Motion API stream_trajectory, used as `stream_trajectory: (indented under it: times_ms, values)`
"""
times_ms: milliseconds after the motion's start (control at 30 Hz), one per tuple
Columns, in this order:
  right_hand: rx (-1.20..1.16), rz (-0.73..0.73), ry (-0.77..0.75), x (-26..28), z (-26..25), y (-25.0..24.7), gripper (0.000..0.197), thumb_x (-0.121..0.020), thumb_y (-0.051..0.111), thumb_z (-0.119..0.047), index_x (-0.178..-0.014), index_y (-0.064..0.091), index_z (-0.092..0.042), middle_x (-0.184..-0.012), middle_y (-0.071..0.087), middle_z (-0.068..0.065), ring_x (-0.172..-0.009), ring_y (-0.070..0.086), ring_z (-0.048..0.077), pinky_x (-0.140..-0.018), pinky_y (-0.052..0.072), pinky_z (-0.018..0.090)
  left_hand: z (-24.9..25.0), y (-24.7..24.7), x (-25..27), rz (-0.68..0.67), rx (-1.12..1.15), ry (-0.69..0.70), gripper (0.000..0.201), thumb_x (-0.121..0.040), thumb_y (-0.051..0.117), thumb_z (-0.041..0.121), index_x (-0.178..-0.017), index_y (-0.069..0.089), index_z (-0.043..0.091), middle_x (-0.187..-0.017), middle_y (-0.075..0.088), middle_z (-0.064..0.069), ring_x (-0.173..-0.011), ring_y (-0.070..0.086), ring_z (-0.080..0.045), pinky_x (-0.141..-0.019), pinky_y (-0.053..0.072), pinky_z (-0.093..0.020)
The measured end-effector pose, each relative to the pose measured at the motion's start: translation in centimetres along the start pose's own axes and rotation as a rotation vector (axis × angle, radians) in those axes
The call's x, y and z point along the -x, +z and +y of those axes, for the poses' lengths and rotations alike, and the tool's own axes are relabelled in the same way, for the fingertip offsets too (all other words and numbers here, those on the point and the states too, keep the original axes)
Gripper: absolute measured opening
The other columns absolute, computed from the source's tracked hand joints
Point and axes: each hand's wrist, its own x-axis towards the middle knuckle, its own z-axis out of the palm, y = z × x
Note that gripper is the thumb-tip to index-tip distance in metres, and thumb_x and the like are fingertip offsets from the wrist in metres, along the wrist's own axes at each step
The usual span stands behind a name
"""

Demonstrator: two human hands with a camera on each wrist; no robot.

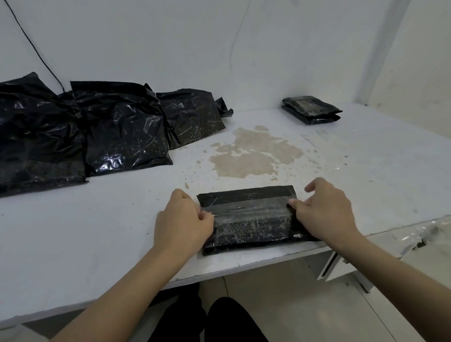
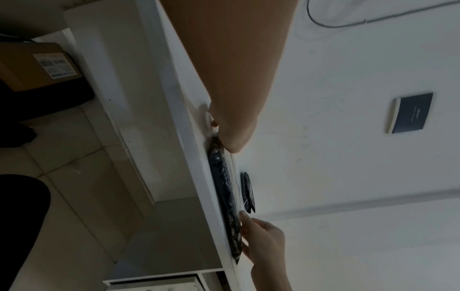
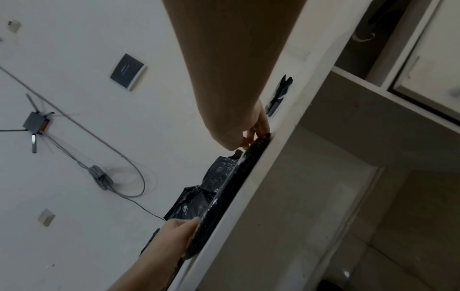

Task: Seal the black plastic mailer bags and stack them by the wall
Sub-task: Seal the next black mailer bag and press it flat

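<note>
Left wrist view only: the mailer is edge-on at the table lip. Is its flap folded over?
Observer: Yes. The head view shows the flap folded onto the mailer bag, with a glossy clear strip across it.
Operator: More bags waiting?
Observer: Bulky black bags lie at the far left, near the wall.
Operator: Surface clean?
Observer: No, a tan stain sits just beyond the mailer bag.

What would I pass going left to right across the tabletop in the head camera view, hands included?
Pile of unsealed black mailer bags → left hand → mailer bag being sealed → right hand. The brown stain sits farther back, above the mailer; the sealed stack lies by the far wall.
</note>
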Motion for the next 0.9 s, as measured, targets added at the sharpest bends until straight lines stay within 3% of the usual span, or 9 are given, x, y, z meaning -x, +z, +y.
stream_trajectory:
  times_ms: [100, 233, 367, 433, 500, 600, 733, 800, 900]
  values:
    - [0.089, 0.144, -0.101, 0.9, 0.4, 0.9, 0.047, -0.085, 0.069, -0.027, -0.116, 0.042, -0.005, -0.11, 0.041, 0.013, -0.091, 0.045, 0.031, -0.066, 0.035, 0.033, 0.7, -0.2, 0.5, -0.01, -0.277, -0.011, 0.029, -0.093, 0.045, 0.033, -0.074, 0.054, 0.014, -0.105, 0.039, 0.001, -0.091, 0.048, -0.014, -0.08, 0.03, -0.033]
    - [0.29, 0.271, -0.189, 1.4, 0.5, 1.8, 0.025, -0.084, 0.069, -0.025, -0.096, 0.062, -0.003, -0.105, 0.043, 0.019, -0.096, 0.039, 0.035, -0.067, 0.03, 0.037, 1.0, -0.3, 0.6, 0.047, -0.445, -0.051, 0.041, -0.091, 0.046, 0.042, -0.113, 0.037, 0.009, -0.113, 0.03, -0.004, -0.102, 0.039, -0.02, -0.078, 0.033, -0.034]
    - [0.491, 0.096, -0.138, 1.6, 0.2, 1.4, 0.036, -0.1, 0.039, -0.038, -0.104, 0.066, -0.014, -0.107, 0.054, 0.008, -0.108, 0.038, 0.028, -0.076, 0.03, 0.033, 1.7, -0.5, 0.9, 0.054, -0.518, 0.162, 0.019, -0.091, 0.052, 0.024, -0.108, 0.051, 0.017, -0.107, 0.053, -0.001, -0.099, 0.045, -0.021, -0.074, 0.027, -0.032]
    - [0.469, 0.044, -0.168, 1.6, 0.0, 1.0, 0.039, -0.102, 0.032, -0.036, -0.104, 0.065, -0.015, -0.101, 0.061, 0.005, -0.106, 0.043, 0.026, -0.073, 0.031, 0.029, 1.6, -0.2, 0.7, -0.034, -0.53, 0.166, 0.015, -0.097, 0.044, 0.019, -0.111, 0.049, 0.019, -0.109, 0.059, 0.003, -0.103, 0.046, -0.019, -0.076, 0.025, -0.028]
    - [0.401, 0.013, -0.154, 1.5, -0.2, 0.8, 0.038, -0.103, 0.033, -0.033, -0.101, 0.065, -0.012, -0.097, 0.063, 0.006, -0.104, 0.045, 0.027, -0.071, 0.032, 0.028, 1.7, -0.2, 0.4, -0.043, -0.501, 0.154, 0.009, -0.099, 0.041, 0.016, -0.104, 0.048, 0.015, -0.106, 0.062, 0.0, -0.093, 0.044, -0.019, -0.071, 0.026, -0.026]
    - [0.348, -0.018, -0.111, 1.5, -0.4, 0.8, 0.032, -0.103, 0.036, -0.027, -0.096, 0.061, -0.008, -0.093, 0.059, 0.009, -0.105, 0.044, 0.029, -0.069, 0.031, 0.029, 2.5, -0.3, 0.2, -0.043, -0.456, 0.123, 0.024, -0.103, 0.031, 0.029, -0.091, 0.044, 0.013, -0.097, 0.061, -0.006, -0.08, 0.04, -0.02, -0.068, 0.03, -0.029]
    - [0.343, -0.078, -0.094, 1.5, -0.5, 0.7, 0.035, -0.103, 0.034, -0.03, -0.076, 0.042, -0.01, -0.08, 0.043, 0.005, -0.109, 0.042, 0.03, -0.067, 0.031, 0.031, 3.6, 0.9, 0.1, -0.13, -0.602, 0.119, 0.048, -0.101, 0.025, 0.048, -0.113, 0.047, 0.007, -0.107, 0.054, -0.007, -0.09, 0.055, -0.023, -0.068, 0.033, -0.029]
    - [0.333, -0.102, -0.08, 1.2, -0.5, 0.5, 0.043, -0.1, 0.033, -0.046, -0.077, 0.039, -0.01, -0.076, 0.043, 0.003, -0.1, 0.046, 0.028, -0.063, 0.032, 0.031, 3.8, 1.2, 0.2, -0.166, -0.645, 0.113, 0.049, -0.102, 0.023, 0.048, -0.118, 0.044, 0.007, -0.112, 0.052, -0.007, -0.089, 0.055, -0.022, -0.066, 0.033, -0.029]
    - [0.262, -0.097, -0.062, 0.6, -0.3, 0.5, 0.051, -0.094, 0.044, -0.054, -0.065, 0.034, -0.013, -0.066, 0.041, 0.002, -0.069, 0.043, 0.021, -0.049, 0.027, 0.028, 3.7, 1.2, 0.5, -0.19, -0.69, 0.124, 0.049, -0.103, 0.019, 0.046, -0.123, 0.039, 0.006, -0.117, 0.049, -0.007, -0.094, 0.057, -0.022, -0.066, 0.031, -0.029]
